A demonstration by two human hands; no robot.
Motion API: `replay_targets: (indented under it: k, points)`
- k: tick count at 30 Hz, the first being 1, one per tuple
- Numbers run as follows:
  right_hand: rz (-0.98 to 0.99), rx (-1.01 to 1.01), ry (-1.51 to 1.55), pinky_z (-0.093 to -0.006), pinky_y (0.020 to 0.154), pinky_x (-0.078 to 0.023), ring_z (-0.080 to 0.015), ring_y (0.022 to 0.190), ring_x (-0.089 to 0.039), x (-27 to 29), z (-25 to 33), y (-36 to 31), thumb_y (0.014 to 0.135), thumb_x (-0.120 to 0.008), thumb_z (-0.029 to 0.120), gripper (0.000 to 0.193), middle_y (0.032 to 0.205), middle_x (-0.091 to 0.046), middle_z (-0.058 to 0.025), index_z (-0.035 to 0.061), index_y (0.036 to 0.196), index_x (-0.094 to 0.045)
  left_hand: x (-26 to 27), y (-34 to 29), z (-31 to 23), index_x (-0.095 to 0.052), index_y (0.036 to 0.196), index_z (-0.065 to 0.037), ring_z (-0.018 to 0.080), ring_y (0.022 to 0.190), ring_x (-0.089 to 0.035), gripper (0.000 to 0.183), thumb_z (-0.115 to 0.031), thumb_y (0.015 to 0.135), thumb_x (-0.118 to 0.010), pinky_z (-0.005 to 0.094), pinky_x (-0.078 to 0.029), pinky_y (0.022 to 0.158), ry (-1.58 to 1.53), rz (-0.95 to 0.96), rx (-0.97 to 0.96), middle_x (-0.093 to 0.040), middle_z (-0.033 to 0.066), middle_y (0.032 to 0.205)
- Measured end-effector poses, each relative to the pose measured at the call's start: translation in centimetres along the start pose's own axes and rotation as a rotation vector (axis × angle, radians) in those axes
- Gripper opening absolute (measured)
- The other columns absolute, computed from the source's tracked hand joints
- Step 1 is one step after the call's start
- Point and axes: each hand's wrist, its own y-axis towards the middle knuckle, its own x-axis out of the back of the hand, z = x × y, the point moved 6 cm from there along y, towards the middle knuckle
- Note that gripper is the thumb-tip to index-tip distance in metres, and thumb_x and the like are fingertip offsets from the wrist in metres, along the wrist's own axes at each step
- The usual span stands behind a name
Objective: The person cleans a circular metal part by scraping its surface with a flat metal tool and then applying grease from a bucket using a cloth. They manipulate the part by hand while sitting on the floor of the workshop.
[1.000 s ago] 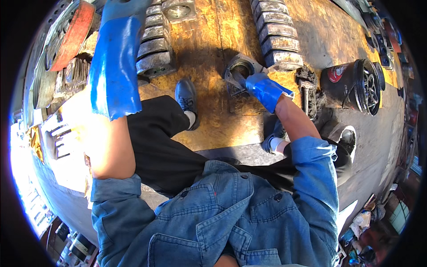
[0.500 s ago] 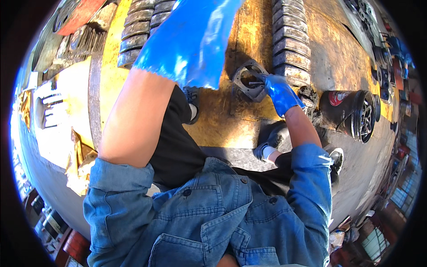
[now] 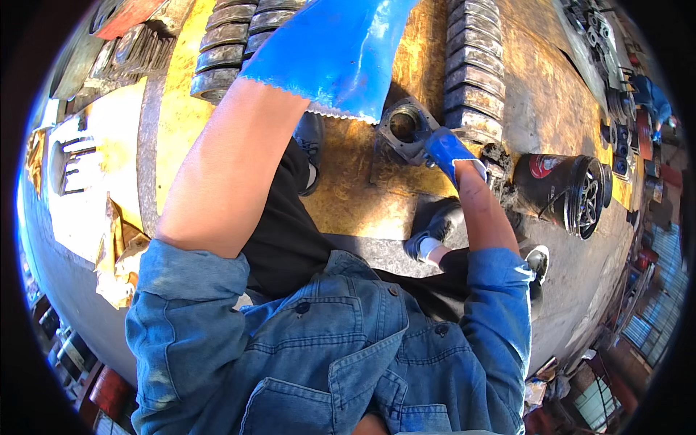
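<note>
My left hand, in a long blue rubber glove [image 3: 330, 61], reaches forward past the top edge of the view; only the wide cuff and bare forearm show, and its fingers are out of sight. My right hand [image 3: 448, 152], also gloved in blue, is closed on the near right edge of a grey metal flanged housing [image 3: 397, 139]. A round bore opens in the middle of this housing, which sits on the yellow, oil-stained work surface [image 3: 348, 196]. Just beyond my right hand runs a row of thick dark metal rings [image 3: 475, 80].
More ring rows [image 3: 221, 54] lie at the far left. To the right, a black bucket [image 3: 544, 177] is tipped on its side with metal parts in its mouth. Crumpled brown paper [image 3: 119, 257] lies left. A person in blue [image 3: 652, 101] is at the far right.
My right hand has moved slightly down and left, from the bore to the housing's near edge; a small metal piece in the bore no longer shows. My left forearm has shifted right.
</note>
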Motion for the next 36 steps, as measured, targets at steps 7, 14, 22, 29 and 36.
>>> replay_targets:
  k: [7, 14, 22, 29, 36]
  points:
    - [0.221, -0.339, 0.952, -0.0221, 0.051, -0.038, -0.0097, 0.062, -0.060, -2.0, -2.1, -0.8, 0.094, -0.048, 0.021, 0.026, 0.085, -0.072, -0.0053, 0.0088, 0.105, -0.068, 0.8, 0.1, -0.2, -0.064, 0.104, -0.010, 0.0070, 0.072, -0.050, 0.019, -0.006, 0.087, -0.057, 0.0278, -0.039, 0.054, -0.009, -0.024, 0.010, -0.060, 0.0003, 0.083]
    - [-0.023, -0.294, 0.671, -0.0281, 0.054, -0.041, -0.0141, 0.062, -0.061, -1.5, -3.1, -0.3, 0.095, -0.053, 0.030, 0.032, 0.076, -0.070, -0.0078, 0.0042, 0.101, -0.070, -0.7, 0.7, 1.0, -0.063, 0.101, -0.011, 0.0071, 0.071, -0.049, 0.016, -0.008, 0.087, -0.056, 0.0286, -0.038, 0.053, -0.053, -0.011, 0.048, -0.059, 0.0000, 0.081]
    - [-0.082, -0.335, 0.628, -0.0319, 0.059, -0.043, -0.0179, 0.064, -0.062, -3.3, -5.7, 1.8, 0.091, -0.060, 0.043, 0.043, 0.072, -0.069, -0.0104, 0.0017, 0.095, -0.072, -3.0, 3.2, 6.4, -0.062, 0.098, -0.012, 0.0071, 0.071, -0.048, 0.013, -0.010, 0.087, -0.056, 0.0295, -0.037, 0.051, -0.527, -0.108, 0.320, -0.057, -0.0003, 0.079]
    - [-0.114, -0.272, 0.556, -0.0343, 0.064, -0.045, -0.0181, 0.069, -0.063, -1.0, -5.0, 0.7, 0.091, -0.060, 0.041, 0.042, 0.075, -0.069, -0.0129, 0.0011, 0.099, -0.071, -8.2, -4.9, 15.2, -0.067, 0.106, -0.007, 0.0190, 0.077, -0.068, 0.028, -0.026, 0.085, -0.070, 0.0318, -0.055, 0.064, 1.033, 0.306, -0.136, -0.070, 0.0104, 0.086]
    - [-0.167, -0.203, 0.340, -0.0332, 0.067, -0.046, -0.0184, 0.072, -0.062, 0.0, -5.1, 0.3, 0.092, -0.053, 0.029, 0.036, 0.077, -0.068, -0.0157, -0.0014, 0.102, -0.069, -9.6, -18.7, 26.4, -0.062, 0.120, -0.011, 0.0328, 0.094, -0.067, 0.032, -0.019, 0.090, -0.052, 0.0458, -0.050, 0.085, 1.193, 0.674, -0.035, -0.068, 0.0196, 0.103]
